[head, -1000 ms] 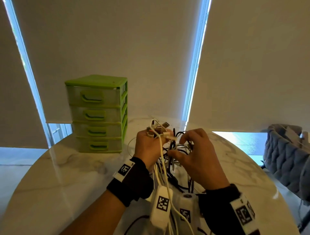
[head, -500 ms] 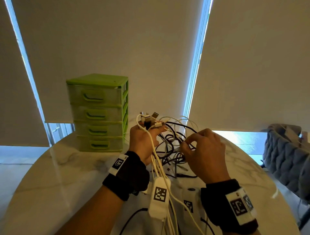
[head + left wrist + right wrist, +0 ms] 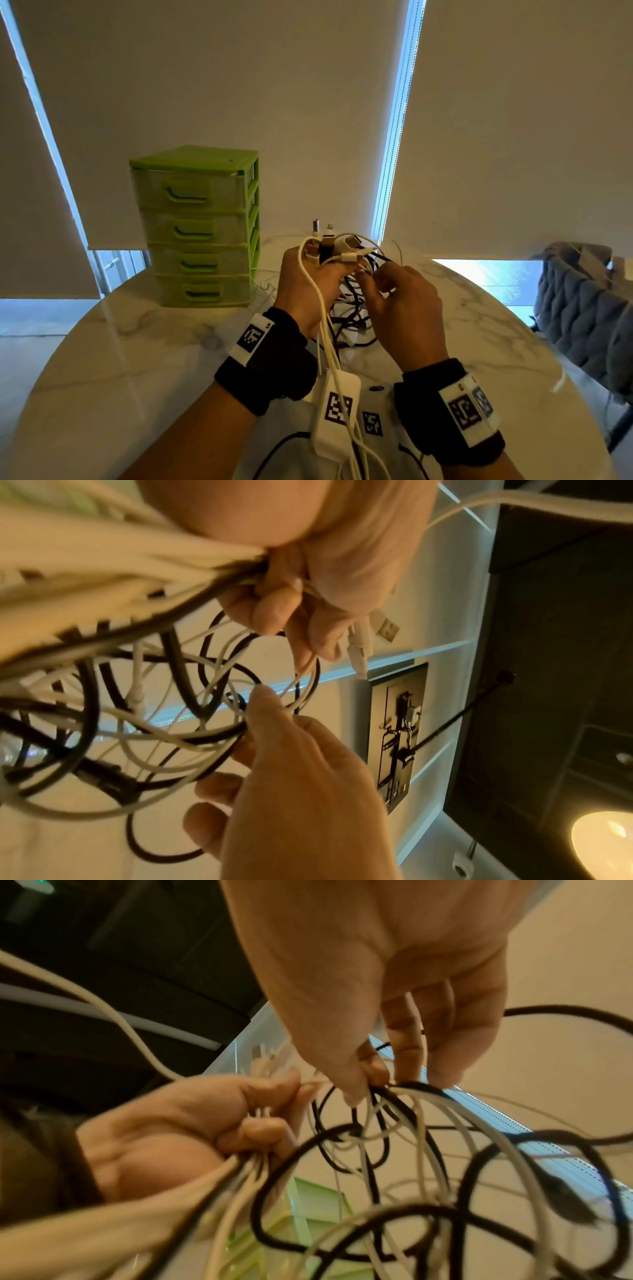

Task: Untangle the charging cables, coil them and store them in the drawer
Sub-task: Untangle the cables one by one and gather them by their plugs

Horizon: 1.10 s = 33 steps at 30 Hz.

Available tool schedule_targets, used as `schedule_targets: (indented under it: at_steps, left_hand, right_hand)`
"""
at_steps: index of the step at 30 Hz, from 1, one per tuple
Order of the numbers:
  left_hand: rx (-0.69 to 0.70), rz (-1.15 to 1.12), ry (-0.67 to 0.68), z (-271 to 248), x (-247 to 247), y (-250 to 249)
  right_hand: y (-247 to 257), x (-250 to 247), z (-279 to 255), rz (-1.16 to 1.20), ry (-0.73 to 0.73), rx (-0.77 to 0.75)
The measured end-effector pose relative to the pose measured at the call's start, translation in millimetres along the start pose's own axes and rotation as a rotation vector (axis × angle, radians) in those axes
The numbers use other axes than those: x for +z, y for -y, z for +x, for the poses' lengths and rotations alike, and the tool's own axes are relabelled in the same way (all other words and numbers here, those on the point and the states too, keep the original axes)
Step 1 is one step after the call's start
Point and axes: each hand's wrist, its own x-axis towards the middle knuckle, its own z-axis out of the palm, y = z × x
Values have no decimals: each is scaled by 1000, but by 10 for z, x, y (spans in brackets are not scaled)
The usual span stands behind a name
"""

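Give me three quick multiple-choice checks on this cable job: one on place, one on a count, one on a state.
1. Where does the green drawer unit stand on the table?
A. left of the hands
B. right of the hands
C. under the cables

2. How many drawers does it have?
A. two
B. four
C. six

3. How are the drawers?
A. all shut
B. top one pulled out
C. bottom one removed

Answers: 1 A, the head view shows it left of the left hand gripping the cable bundle, which the right hand picks at. 2 B, four handles are stacked. 3 A, every front sits flush.
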Motion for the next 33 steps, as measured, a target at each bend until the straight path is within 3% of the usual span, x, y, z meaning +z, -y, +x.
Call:
schedule_targets:
  at_steps: [7, 12, 14, 17, 19, 22, 27, 33]
  left_hand:
    - [-34, -131, -186, 151, -205, -103]
    - [4, -169, -202, 182, -262, -152]
    - [-9, -184, -178, 179, -253, -143]
    - [-19, -136, -54, 121, -172, -141]
    - [19, -52, 44, 47, -87, -131]
    - [75, -31, 125, 5, -69, -151]
    - [40, -91, 129, 0, -103, -146]
    - [-25, 163, 215, 32, -136, 76]
  right_hand:
    - [-247, -118, 82, -28, 161, 139]
    - [-362, -226, 142, 0, 174, 229]
    - [-295, -255, 126, -5, 136, 223]
    - [15, -261, 62, 70, 17, 54]
    - [195, -227, 19, 142, 65, -36]
    - [130, -171, 25, 156, 104, 6]
    - [-30, -120, 36, 206, 134, 71]
    - [-19, -151, 70, 490, 106, 122]
